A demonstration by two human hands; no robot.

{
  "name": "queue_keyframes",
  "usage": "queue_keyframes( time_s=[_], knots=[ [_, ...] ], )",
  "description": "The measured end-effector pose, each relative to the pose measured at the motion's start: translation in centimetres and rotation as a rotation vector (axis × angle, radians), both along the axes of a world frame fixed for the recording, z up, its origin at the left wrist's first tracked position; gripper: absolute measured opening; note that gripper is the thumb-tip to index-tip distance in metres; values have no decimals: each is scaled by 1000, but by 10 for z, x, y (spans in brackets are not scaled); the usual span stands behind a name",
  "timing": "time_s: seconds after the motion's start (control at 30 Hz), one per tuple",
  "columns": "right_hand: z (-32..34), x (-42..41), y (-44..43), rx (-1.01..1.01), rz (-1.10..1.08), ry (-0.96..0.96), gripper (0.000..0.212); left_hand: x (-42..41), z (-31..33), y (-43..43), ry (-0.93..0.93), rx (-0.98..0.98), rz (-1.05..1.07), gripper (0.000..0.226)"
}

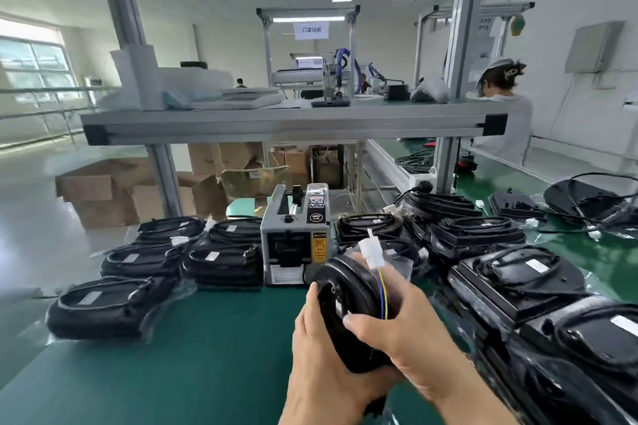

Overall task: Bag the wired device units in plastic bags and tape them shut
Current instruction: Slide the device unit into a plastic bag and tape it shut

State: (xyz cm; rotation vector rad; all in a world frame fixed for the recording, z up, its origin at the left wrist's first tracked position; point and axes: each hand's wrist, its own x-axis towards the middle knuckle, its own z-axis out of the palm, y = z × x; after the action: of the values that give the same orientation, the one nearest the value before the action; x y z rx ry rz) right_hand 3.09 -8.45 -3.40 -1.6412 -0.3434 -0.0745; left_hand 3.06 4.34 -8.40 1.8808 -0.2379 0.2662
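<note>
The unit (340,300), a black rounded casing, was held tilted on edge above the near middle of the surface (207,338), just in front of the dispenser (295,245). A white plug (368,254) stood up above its top edge, with yellow and blue wires (382,290) running down from it past the unit's right side. Crinkled clear bag (397,260) film showed behind the plug; whether the unit sat inside it could not be told.

The left hand (321,366) gripped the unit from below and from the left, its fingers curled round the lower edge and one fingertip up on the left rim. The right hand (404,331) gripped the right side, thumb laid across the casing's face and fingers wrapped behind, over the wires.

The grey dispenser stood upright on the green surface. To its left lay the left units (138,260), black with coiled cables on top, in glossy film, in rows close together. To its right the right units (511,272) ran in a packed row toward the near corner. Beyond the surface's far edge were cardboard boxes (103,193) on the floor, under a metal shelf (293,126). A person (507,103) in white stood far right, facing away.
</note>
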Motion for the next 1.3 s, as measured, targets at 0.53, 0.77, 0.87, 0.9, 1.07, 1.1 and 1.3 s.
queue_keyframes(
  time_s=[0.53,0.77,0.87,0.9,1.07,1.1,1.3],
  knots=[
    [-21,-10,-4,-192,-44,-67,62,-10,48,42,-245,-35,6,51],
    [-25,-7,-9,-69,20,32,88,-10,53,32,-205,-192,-47,26],
    [-27,-6,-9,-11,53,52,97,-16,36,32,-130,-429,17,20],
    [-27,-5,-7,-11,54,54,93,-18,30,31,-126,-484,33,19],
    [-29,-6,-1,-110,-5,32,84,-23,10,29,-228,-548,28,22],
    [-27,-7,0,-120,-17,21,78,-23,9,29,-239,-542,17,23],
    [-26,-5,3,-98,-43,-9,58,-15,14,43,-202,-531,-56,14]
  ],
)
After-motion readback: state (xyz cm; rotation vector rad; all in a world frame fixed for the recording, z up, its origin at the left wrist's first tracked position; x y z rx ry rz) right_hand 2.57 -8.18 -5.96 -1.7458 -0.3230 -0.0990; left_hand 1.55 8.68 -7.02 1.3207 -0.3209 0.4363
